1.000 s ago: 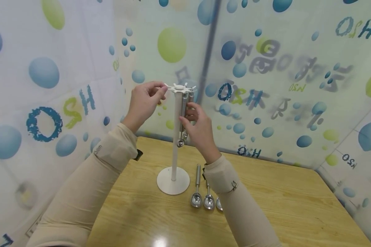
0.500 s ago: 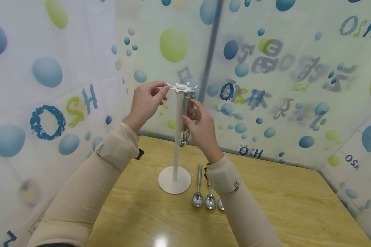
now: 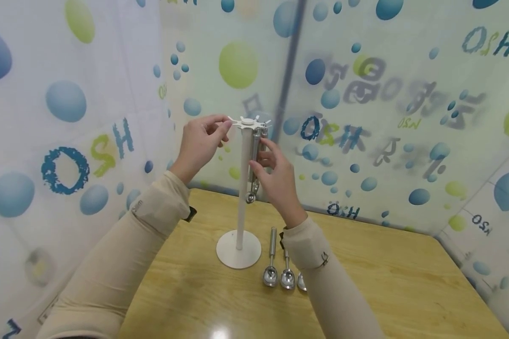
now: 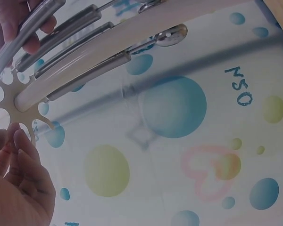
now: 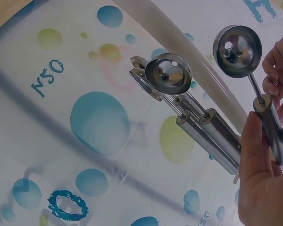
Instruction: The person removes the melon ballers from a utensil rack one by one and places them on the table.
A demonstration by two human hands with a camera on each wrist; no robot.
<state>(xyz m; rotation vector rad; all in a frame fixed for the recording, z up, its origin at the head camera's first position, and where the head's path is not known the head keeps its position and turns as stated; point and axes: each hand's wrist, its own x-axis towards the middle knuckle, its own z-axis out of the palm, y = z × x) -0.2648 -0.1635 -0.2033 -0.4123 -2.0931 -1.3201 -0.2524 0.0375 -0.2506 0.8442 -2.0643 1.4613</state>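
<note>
Steel scoop (image 5: 268,115) in the right hand (image 3: 278,178), fingers and thumb pinching its handle; the left hand (image 3: 201,141) pinches one arm of the white hook stand (image 3: 242,193). Just beyond the right hand, three hung scoops (image 5: 169,74) look done. Below it, three loose scoops (image 3: 287,279) on the bench (image 3: 386,282) seem left, the third partly behind the sleeve (image 3: 339,287). Whether the steel scoop is hooked yet, I can't tell.

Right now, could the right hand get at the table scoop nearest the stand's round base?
Probably not yet: the right hand grips another scoop at the stand. Once freed, likely yes: the table scoop lies uncovered beside the round base.
</note>
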